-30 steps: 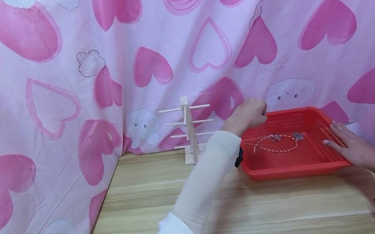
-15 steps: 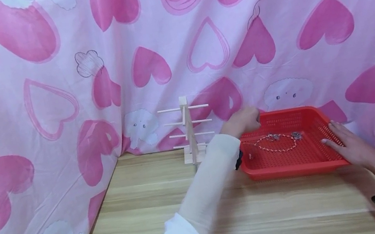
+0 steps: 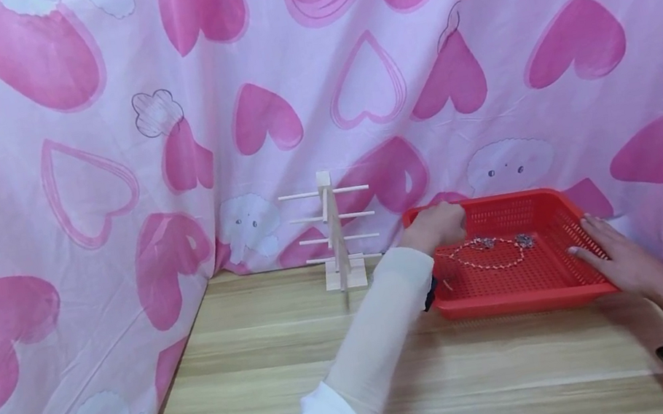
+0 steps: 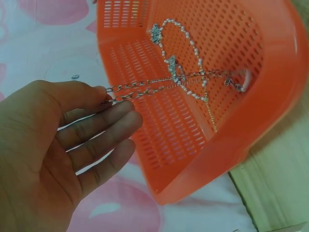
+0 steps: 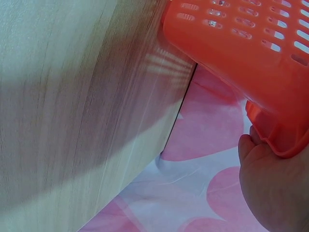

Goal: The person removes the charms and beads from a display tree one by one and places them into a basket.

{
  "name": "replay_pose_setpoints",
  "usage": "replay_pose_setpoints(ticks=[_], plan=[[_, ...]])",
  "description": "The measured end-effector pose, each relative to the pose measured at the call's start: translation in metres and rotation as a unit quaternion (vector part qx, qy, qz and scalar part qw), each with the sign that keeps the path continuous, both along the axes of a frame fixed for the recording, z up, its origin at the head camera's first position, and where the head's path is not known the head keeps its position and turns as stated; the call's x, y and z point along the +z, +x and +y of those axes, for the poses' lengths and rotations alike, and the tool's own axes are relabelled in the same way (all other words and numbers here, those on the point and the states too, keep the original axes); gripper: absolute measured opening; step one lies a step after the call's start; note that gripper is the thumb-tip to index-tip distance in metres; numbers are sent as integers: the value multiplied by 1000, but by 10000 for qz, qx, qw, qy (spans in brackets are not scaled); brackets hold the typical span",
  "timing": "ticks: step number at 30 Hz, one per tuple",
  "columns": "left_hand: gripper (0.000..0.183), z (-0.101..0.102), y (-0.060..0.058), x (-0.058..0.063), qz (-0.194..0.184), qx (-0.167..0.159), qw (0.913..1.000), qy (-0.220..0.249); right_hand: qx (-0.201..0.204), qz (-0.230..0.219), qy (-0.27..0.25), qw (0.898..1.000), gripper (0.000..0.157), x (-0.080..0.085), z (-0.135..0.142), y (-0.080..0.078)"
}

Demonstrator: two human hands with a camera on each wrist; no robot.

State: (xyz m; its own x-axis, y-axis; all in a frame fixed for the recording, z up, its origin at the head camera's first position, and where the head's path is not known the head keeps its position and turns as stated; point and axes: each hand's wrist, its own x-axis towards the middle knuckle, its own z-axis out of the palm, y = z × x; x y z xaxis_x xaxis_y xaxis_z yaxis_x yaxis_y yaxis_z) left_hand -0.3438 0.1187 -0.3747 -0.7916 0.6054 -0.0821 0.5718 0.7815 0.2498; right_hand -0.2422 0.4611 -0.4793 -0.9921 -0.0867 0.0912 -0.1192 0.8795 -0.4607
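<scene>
My left hand (image 3: 437,227) is over the left part of a red plastic basket (image 3: 524,302). Between thumb and index finger it pinches a silver chain necklace (image 4: 137,85), as the left wrist view shows. Two strands run down from the fingertips, and a pale pendant (image 4: 247,80) hangs at the low end. Behind them in the basket lies a pink and white beaded necklace (image 4: 195,50) with silvery clusters. My right hand (image 3: 630,261) holds the basket's right rim, thumb inside, fingers along the outside. Some of its fingers are hidden by the rim in the right wrist view (image 5: 275,181).
A small wooden rack (image 3: 336,232) with several thin horizontal pegs stands left of the basket, near the left forearm. The wood-grain table (image 3: 269,381) meets a pink heart-print cloth (image 3: 288,37) hanging at the back and left.
My left hand has come down and slightly left over the basket, and the chain's low end now shows near the basket's left side. The right hand stays on the rim.
</scene>
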Motion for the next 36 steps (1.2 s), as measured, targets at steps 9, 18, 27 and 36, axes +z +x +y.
replay_pose_setpoints(ticks=[9, 18, 27, 36], plan=[[6, -1, 10, -9, -224, 255, 9994, -84, 7, -5, 26, 10000, 86, -2, 1, -1], [13, -3, 10, -20, -287, 291, 9989, -208, -132, -187, 81, 9997, 89, 1, 1, -2], [9, -6, 10, -32, -153, 209, 9993, -274, -70, -25, -6, 10000, 88, 0, 0, -1], [10, -6, 13, -49, -143, 194, 9989, -392, -52, 30, -24, 10000, 87, -2, 1, -1]])
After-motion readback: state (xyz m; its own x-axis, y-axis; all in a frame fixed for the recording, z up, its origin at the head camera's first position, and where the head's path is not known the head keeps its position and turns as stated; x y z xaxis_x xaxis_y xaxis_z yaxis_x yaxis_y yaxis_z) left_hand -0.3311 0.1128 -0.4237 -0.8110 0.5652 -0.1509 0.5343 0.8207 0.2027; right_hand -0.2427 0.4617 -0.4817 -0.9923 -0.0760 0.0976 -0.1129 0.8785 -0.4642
